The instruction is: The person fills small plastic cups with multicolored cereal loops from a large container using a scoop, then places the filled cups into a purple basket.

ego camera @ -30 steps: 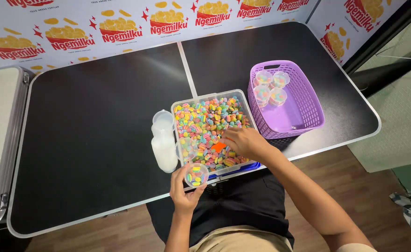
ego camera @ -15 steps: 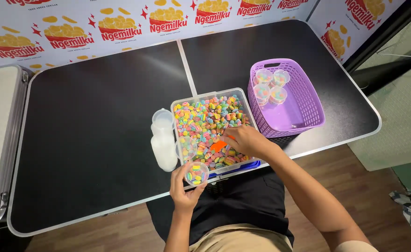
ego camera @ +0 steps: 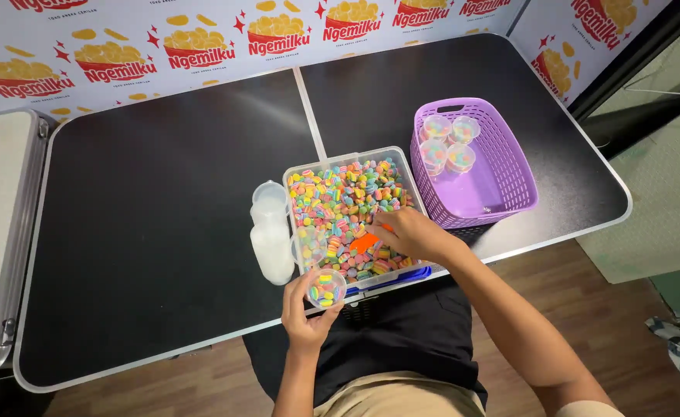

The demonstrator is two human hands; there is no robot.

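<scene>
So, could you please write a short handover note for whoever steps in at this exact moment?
Left hand: holds a small clear cup, part filled with candies, at the table's near edge.
Right hand: in the clear candy bin, on an orange scoop.
Done: four filled cups sit in the purple basket.
Left: top up the held cup; a stack of empty cups lies left of the bin.

Black folding worktop (ego camera: 162, 232), silver-edged, seam down the middle. White patterned backdrop (ego camera: 201, 38) along frame top. Wood-look floor (ego camera: 571, 293) at lower right. Pale second table (ego camera: 0, 208) at left edge.
</scene>
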